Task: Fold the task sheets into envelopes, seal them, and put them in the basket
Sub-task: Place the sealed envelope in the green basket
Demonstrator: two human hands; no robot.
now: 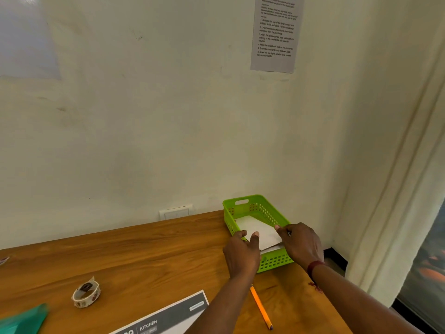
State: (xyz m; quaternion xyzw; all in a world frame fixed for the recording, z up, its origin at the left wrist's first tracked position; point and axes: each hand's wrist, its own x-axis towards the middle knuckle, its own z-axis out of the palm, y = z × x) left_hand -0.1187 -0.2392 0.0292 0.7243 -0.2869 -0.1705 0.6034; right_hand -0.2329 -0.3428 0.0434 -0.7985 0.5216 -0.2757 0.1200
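— What is laid out on the table (149, 256), from the left?
— A tape roll (86, 294) is set near a printed sheet (163, 319) marked KITCHEN.
— And the hands?
— The left hand (240, 254) is closed on the near left corner of a white envelope (257, 229), thumb on top. The envelope is held tilted in the green basket (255, 208), its near end raised over the rim. A pencil (261, 307) is laid just before the basket. The envelope's right edge is pinched by the right hand (301, 242), fingers curled.
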